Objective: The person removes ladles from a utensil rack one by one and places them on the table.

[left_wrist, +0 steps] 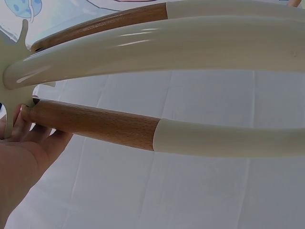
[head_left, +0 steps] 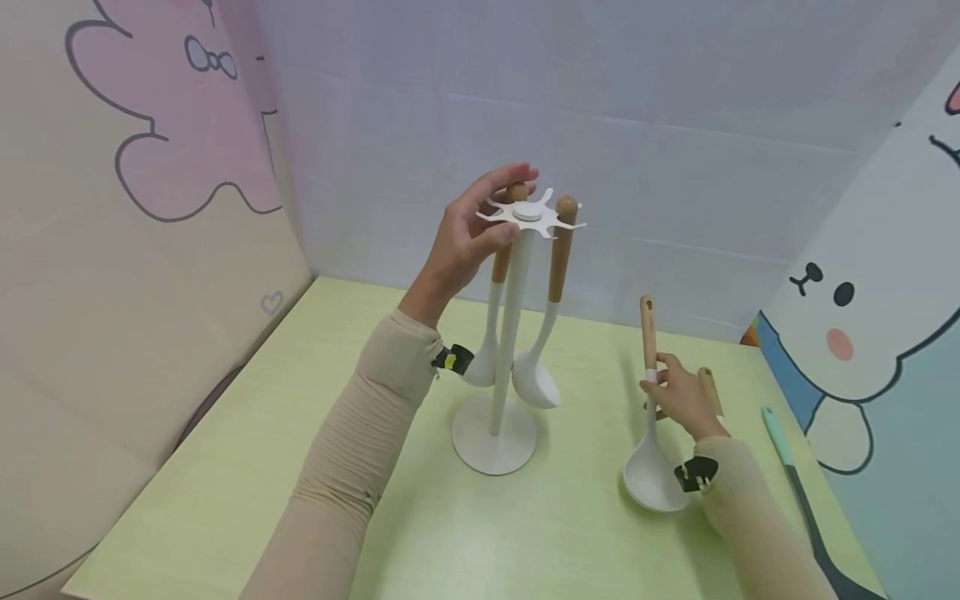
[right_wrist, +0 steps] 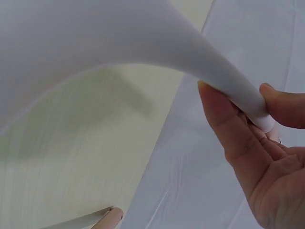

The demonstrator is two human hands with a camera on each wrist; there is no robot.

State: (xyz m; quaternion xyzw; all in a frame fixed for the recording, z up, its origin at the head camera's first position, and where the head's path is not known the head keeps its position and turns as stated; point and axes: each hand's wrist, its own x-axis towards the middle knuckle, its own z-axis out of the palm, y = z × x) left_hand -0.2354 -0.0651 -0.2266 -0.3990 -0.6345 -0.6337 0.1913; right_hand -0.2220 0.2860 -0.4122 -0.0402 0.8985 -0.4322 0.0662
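Observation:
A white utensil rack (head_left: 495, 437) with a round base and a hooked top stands on the table. Two white utensils with wooden handles hang from it: a spoon-like one (head_left: 483, 367) on the left and a ladle (head_left: 534, 383) on the right. My left hand (head_left: 468, 225) grips the rack's top edge, its thumb and fingers around the left utensil's handle end (left_wrist: 90, 121). To the right, my right hand (head_left: 681, 396) pinches another white ladle (head_left: 652, 479) at its neck between thumb and fingers. That ladle's wooden handle points up and its bowl hangs down, close over the table.
Behind my right hand a further wooden handle (head_left: 708, 385) shows, the rest of it mostly hidden by my wrist. Along the right table edge lies a dark utensil with a mint handle (head_left: 778, 437). Pale cloth (head_left: 600, 125) hangs behind the table (head_left: 360, 333).

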